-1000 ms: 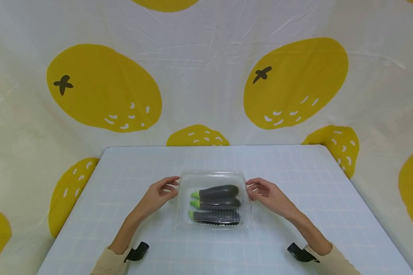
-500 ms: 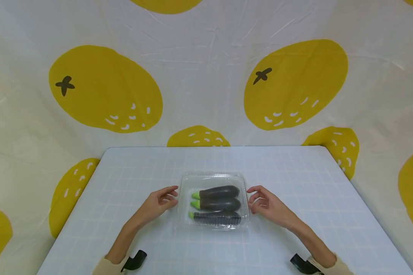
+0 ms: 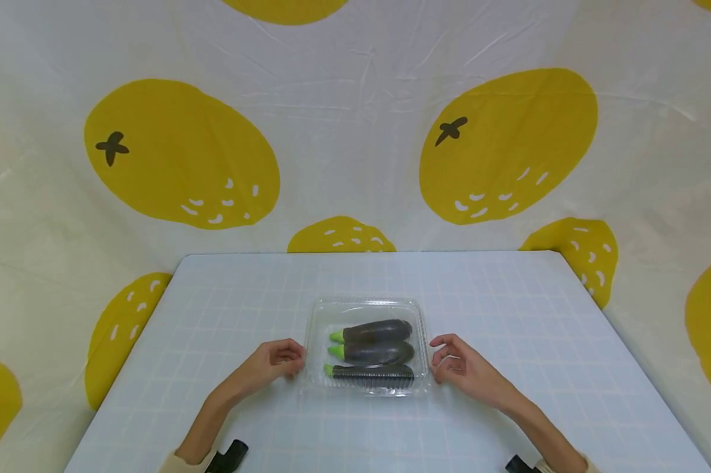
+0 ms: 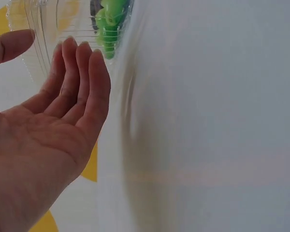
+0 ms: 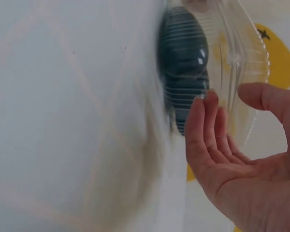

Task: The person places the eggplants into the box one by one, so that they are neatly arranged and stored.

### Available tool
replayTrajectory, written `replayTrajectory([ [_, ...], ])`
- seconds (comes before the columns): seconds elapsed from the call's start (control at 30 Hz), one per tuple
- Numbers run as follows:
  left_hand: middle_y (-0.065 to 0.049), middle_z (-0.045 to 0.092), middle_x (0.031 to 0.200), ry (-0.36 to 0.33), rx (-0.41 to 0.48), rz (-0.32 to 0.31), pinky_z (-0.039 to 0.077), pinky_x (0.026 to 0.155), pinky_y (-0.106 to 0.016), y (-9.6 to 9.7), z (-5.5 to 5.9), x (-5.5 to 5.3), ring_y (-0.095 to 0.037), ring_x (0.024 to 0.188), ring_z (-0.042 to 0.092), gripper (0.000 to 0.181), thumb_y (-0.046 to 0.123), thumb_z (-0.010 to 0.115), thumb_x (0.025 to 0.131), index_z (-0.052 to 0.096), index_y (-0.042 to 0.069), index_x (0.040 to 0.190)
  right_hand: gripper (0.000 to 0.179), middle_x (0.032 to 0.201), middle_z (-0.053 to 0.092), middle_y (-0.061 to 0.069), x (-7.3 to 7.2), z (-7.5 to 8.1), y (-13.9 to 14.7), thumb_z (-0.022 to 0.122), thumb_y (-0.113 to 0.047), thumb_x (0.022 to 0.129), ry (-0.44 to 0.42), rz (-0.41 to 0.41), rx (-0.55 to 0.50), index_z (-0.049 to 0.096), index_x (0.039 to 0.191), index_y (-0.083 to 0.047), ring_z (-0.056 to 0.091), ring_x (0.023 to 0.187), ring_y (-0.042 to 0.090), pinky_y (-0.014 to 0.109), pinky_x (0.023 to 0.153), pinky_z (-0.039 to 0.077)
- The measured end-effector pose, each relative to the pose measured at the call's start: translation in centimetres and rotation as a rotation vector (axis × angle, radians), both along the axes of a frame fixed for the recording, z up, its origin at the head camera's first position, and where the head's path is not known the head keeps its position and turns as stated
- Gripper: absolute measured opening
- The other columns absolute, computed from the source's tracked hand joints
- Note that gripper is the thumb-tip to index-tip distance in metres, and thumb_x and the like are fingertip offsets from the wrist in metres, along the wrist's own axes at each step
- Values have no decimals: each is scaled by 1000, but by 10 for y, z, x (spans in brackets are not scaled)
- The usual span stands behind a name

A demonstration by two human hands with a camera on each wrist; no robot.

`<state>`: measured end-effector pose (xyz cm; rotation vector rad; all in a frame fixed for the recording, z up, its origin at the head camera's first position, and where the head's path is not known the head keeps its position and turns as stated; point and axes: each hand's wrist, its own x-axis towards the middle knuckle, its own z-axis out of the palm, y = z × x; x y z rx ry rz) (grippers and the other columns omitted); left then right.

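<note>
A clear plastic clamshell box (image 3: pixel 367 309) sits mid-table with its lid down; whether it is latched I cannot tell. Through it show three dark eggplants (image 3: pixel 379 351) with green stem ends, lying side by side with stems to the left. My left hand (image 3: pixel 275 362) is at the box's left side, its fingers slightly bent and together, thumb apart in the left wrist view. On the opposite side is my right hand (image 3: pixel 464 368), fingers loosely bent and thumb apart. The fingertips are at or very near the walls; neither hand grips the box.
The table (image 3: pixel 237 289) wears a pale blue checked cover. Behind it hangs a white curtain (image 3: pixel 349 131) printed with large yellow fruit. Black wrist devices (image 3: pixel 228 456) show at the lower edge.
Both hands have slid toward me along the sides of the box, from its rear corners to about its middle. The lid's front edge has come down; the box stays in place.
</note>
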<state>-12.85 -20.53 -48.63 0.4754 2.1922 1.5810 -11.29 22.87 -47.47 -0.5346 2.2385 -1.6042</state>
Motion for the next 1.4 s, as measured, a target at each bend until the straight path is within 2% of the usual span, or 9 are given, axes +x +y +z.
replayTrajectory([
  [0.13, -12, 66, 93, -89, 68, -107, 57, 76, -31, -3, -5, 3, -17, 83, 64, 22, 18, 65, 102, 64, -4, 105, 31, 97, 69, 13, 5, -1, 4, 63, -7, 101, -23, 42, 9, 56, 126, 10, 69, 86, 18, 27, 80, 57],
  [0.27, -10, 67, 91, -125, 93, -219, 57, 77, -30, -3, -7, 6, -14, 82, 63, 22, 17, 63, 103, 65, -5, 99, 19, 91, 71, 9, 9, -2, 6, 62, -8, 101, -15, 89, 8, 66, 115, 5, 70, 84, 20, 29, 79, 58],
  [0.43, -22, 68, 90, -138, 109, -288, 56, 77, -29, -3, -6, 7, -14, 81, 63, 27, 17, 61, 104, 68, -8, 96, 15, 85, 72, 15, 9, -8, 6, 61, -12, 103, -47, 162, -17, 71, 103, 0, 71, 81, 28, 28, 81, 55],
  [0.53, -27, 66, 89, -154, 132, -301, 56, 77, -28, -3, -6, 8, -14, 80, 63, 29, 16, 61, 104, 68, -10, 96, 19, 83, 75, 15, 9, -12, 7, 60, -13, 104, -55, 188, -37, 72, 102, 1, 72, 82, 26, 24, 84, 52],
  [0.8, -19, 65, 84, -182, 163, -328, 55, 74, -26, -2, -8, 8, -10, 77, 61, 30, 15, 59, 105, 66, -12, 94, 20, 88, 77, 11, 7, -20, 6, 59, -8, 104, -117, 257, -135, 72, 101, 7, 75, 89, 25, 27, 92, 54],
  [1.0, -12, 70, 85, -197, 142, -303, 56, 72, -26, -2, -7, 8, -11, 74, 62, 30, 18, 62, 103, 70, -10, 93, 23, 86, 76, 9, 7, -20, 5, 59, -10, 104, -181, 234, -143, 72, 99, 8, 71, 94, 18, 27, 94, 53],
  [1.4, -4, 70, 82, -206, 173, -271, 55, 71, -25, -2, -3, 10, -10, 73, 61, 28, 12, 64, 102, 69, -14, 94, 27, 86, 77, 13, 8, -18, 5, 64, -19, 102, -225, 129, -59, 75, 97, 5, 69, 99, 25, 26, 93, 47],
])
